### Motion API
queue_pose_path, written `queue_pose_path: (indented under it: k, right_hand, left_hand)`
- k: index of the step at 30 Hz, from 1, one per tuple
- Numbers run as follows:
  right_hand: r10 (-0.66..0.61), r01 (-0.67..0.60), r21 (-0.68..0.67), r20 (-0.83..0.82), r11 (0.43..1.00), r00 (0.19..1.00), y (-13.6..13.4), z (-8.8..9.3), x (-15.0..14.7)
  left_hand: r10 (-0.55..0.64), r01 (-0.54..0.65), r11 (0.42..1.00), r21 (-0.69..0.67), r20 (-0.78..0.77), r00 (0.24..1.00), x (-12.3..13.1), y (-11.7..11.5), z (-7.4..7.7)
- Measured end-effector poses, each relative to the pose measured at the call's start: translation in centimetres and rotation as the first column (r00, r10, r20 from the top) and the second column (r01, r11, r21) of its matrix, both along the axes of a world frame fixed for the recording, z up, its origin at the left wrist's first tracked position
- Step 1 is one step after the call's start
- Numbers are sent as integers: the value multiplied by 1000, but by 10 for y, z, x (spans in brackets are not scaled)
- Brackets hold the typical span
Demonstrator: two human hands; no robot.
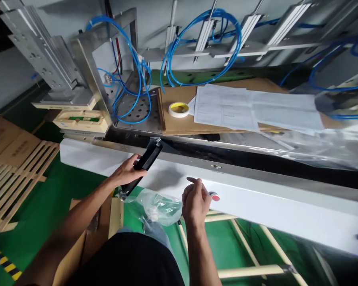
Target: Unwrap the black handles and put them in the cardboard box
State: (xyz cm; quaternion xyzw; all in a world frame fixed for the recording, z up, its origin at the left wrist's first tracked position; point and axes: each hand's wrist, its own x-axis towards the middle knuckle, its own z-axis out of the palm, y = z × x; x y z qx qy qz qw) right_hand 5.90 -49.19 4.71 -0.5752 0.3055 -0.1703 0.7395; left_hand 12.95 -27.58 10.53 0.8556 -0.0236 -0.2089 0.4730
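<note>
Two hands are at work in the head view, both low and centre-left in the frame. Left hand [128, 171] is wrapped tight round a black tool [143, 163], gripping its long handle; the tool slants up to the right, its head touching the top edge of the white panel [256, 198] that runs across the middle. Right hand [195, 200] sits just right of centre, fingers loosely curled and holding nothing that I can see, fingertips just beside a small red button [214, 196] on the panel face. Whether a finger actually touches it, I cannot tell.

Below, between the hands, a clear plastic bag [156, 206] hangs crumpled over the person's lap. Higher up, centre frame, a tape roll [179, 109] lies on cardboard [179, 123], papers [250, 107] spread to its right, blue hoses [137, 71] looping above.

Risks, as I judge them: the tool is held near its middle at a slant, so a push could make the head skid off the edge and scratch the paint. The right hand is close enough to nudge the button by accident. That loose bag could slide off the lap to the green floor [41, 206].
</note>
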Motion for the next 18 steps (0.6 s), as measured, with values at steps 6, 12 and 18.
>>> queue_pose_path:
  k: [6, 12, 18]
  right_hand:
    - [-25, 24, 43, 15, 999, 1000, -18, -14, 6]
    - [-68, 68, -16, -11, 998, 998, -23, -6, 1]
    - [-134, 135, 67, -9, 989, 991, -17, -7, 4]
  left_hand:
    - [-98, 98, 995, 2, 60, 993, 37, -29, -4]
    - [-67, 61, 995, 83, 78, 995, 34, -43, 0]
    - [-107, 47, 962, 270, 211, 972, 38, -47, 11]
